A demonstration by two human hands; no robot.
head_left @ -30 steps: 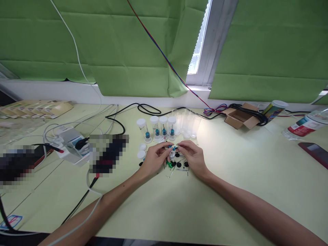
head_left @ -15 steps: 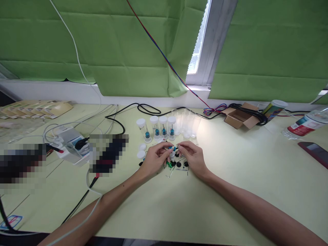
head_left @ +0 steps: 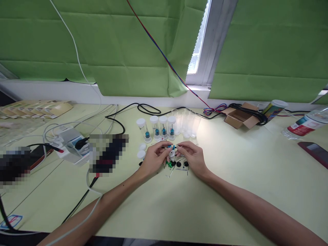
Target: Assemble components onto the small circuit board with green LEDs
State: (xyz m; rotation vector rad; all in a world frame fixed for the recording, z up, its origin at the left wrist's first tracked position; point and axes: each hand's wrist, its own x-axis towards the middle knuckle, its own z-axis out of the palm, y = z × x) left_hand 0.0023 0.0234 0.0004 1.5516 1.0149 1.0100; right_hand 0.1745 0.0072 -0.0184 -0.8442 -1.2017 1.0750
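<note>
My left hand pinches a small blue part between thumb and fingers. Facing it, my right hand is closed at the fingertips against the blue part's right end, where a tiny dark bit shows; what these fingers grip is too small to name. Under and between the hands lie a green part, several black discs, a white cap and thin bent metal rods. Just behind stand several clear tubes with white caps, blue parts inside them.
Empty-looking clear tubes stand behind my right hand. White caps lie left of my left hand. A power strip and cables are at left; a cardboard box, a bottle and a phone at right.
The fingertips and the blue part have shifted very slightly, and more of the white cap beneath shows. Both arms stay nearly still. The blurred patch at far left has moved left.
</note>
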